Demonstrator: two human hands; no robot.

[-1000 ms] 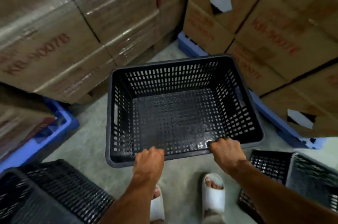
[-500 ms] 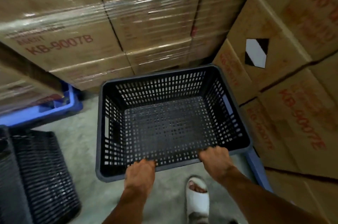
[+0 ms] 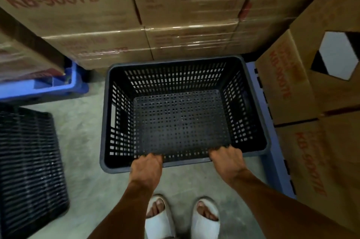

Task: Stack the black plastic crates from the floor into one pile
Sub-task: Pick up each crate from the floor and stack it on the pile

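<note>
A black perforated plastic crate (image 3: 181,121) fills the middle of the head view, open side up and empty. My left hand (image 3: 147,167) grips its near rim left of centre, and my right hand (image 3: 227,157) grips the same rim further right. Whether the crate rests on the floor or hangs above it cannot be told. Another black crate (image 3: 29,164) lies at the left edge on the concrete floor, its ribbed side facing up.
Shrink-wrapped cardboard boxes (image 3: 136,14) marked KB-9007B rise just behind the crate. More boxes (image 3: 315,102) stand on a blue pallet (image 3: 272,151) along the right. Another blue pallet (image 3: 58,84) sits at the left. My feet in white slides (image 3: 183,217) stand on the floor.
With the crate held in both hands, I have turned right: the right-hand crates left the view, the left crate slid to the edge, and the wrapped boxes now stand straight ahead.
</note>
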